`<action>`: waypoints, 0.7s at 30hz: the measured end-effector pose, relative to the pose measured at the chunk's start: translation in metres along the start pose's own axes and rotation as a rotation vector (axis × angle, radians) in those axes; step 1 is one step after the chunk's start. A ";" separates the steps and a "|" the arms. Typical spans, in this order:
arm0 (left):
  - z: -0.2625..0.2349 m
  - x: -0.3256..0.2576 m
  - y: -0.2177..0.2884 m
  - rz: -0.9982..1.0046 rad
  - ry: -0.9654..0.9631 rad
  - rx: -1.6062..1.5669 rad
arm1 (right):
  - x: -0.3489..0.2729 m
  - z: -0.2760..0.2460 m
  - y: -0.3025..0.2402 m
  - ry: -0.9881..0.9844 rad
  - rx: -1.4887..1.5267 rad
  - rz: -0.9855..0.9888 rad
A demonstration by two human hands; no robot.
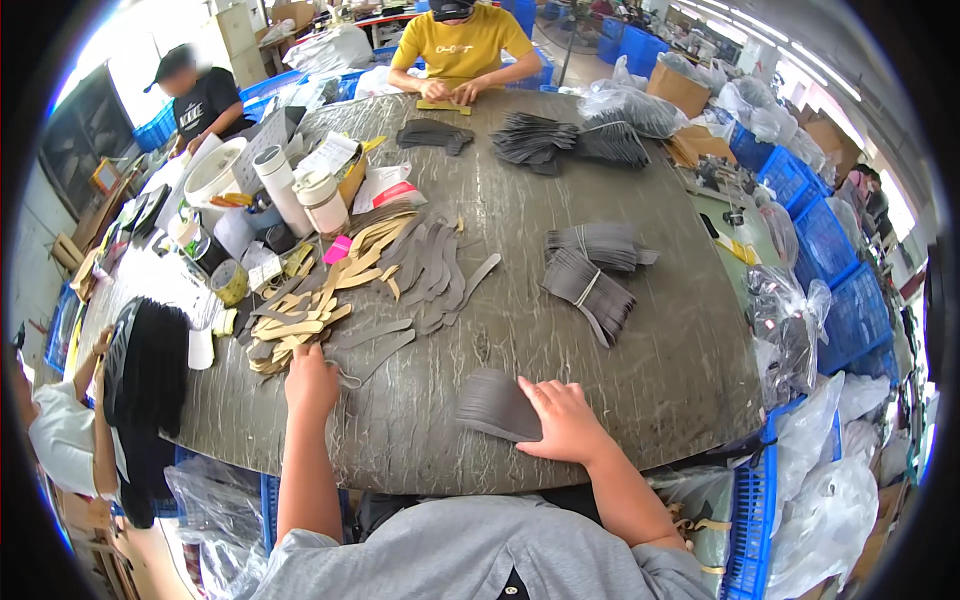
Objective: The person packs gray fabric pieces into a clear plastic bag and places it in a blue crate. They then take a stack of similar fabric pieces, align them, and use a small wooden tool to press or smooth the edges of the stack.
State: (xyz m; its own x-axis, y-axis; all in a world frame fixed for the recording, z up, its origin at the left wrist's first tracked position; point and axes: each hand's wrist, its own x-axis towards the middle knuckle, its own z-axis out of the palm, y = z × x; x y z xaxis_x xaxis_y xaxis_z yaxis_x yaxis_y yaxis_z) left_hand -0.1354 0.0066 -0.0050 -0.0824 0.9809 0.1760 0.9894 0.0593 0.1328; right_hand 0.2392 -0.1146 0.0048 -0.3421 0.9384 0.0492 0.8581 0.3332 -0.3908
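My right hand (562, 422) grips the right end of a neat stack of dark grey curved strips (492, 402) on the table near me. Its thumb is at the near edge and its fingers are at the far edge. At the near side of a loose heap of tan and grey strips (300, 318), my left hand (313, 382) has its fingers bent together. A thin pale cord (350, 380) curls beside that hand; whether the fingers pinch it is hidden. More grey strips (430, 275) lie spread to the right of the tan ones.
Tied grey bundles (592, 290) lie on the dark worn table (690, 360), with more bundles (570, 140) farther back. Tape, a cup and white containers (322, 205) crowd the left. Blue crates (830, 240) line the right. A co-worker in yellow (463, 45) works opposite; others are at left.
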 end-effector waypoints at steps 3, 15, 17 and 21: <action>-0.033 0.009 0.059 0.159 0.001 -0.295 | 0.011 0.007 -0.008 -0.048 -0.117 0.061; 0.071 0.082 0.369 1.055 -0.193 -0.136 | 0.013 0.021 -0.001 0.260 -0.023 0.030; 0.075 0.092 0.399 0.971 -0.236 -0.152 | 0.013 0.028 0.002 0.313 0.034 -0.002; 0.070 0.134 0.421 0.909 -0.392 -0.268 | 0.021 0.017 0.007 0.183 0.076 0.023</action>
State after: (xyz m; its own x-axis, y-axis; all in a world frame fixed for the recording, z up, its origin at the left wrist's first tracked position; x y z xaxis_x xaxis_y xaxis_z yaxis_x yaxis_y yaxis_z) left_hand 0.2780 0.1762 0.0064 0.7774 0.6289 -0.0061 0.5952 -0.7325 0.3304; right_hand 0.2317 -0.0942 -0.0124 -0.2416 0.9488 0.2032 0.8309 0.3105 -0.4618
